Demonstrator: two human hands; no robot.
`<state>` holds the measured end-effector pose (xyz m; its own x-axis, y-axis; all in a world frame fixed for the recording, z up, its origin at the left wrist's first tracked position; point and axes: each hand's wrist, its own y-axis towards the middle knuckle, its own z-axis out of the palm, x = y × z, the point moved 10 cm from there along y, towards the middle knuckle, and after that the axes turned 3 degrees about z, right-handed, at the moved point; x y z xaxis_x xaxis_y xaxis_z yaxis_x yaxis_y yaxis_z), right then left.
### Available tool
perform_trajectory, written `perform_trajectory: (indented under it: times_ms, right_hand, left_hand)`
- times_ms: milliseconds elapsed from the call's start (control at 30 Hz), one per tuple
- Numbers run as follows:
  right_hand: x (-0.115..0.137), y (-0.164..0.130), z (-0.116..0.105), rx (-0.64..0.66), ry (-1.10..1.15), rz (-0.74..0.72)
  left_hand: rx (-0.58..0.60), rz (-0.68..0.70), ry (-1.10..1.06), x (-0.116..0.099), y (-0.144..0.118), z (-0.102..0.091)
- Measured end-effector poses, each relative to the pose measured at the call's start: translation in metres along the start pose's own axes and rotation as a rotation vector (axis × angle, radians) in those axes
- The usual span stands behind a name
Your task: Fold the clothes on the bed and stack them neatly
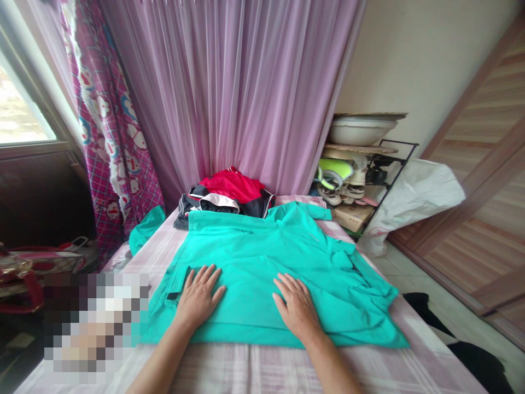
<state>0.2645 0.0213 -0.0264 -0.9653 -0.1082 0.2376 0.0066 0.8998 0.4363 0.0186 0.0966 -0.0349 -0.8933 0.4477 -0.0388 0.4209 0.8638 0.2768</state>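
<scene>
While pressed flat on the teal shirt (262,262), left hand (199,298) and right hand (296,307) both open, fingers spread

both forearms reach forward; left hand (199,297) and right hand (296,306) lie flat, palms down, fingers spread, well apart.

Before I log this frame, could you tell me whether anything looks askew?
The teal shirt is bunched and wrinkled at its right side, while both hands, left and right, press flat on it.
</scene>
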Motion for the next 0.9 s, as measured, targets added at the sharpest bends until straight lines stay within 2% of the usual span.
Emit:
perform_trajectory:
  times_ms: [500,900]
  right_hand:
    - [-0.0009,0.0006,0.0019,0.025,0.003,0.006]
    - [-0.001,0.0014,0.0019,0.047,0.0,0.011]
  left_hand:
    - [-0.032,0.005,-0.004,0.0008,-0.0003,0.0008]
    - [-0.006,-0.003,0.0,0.0001,0.0004,-0.0004]
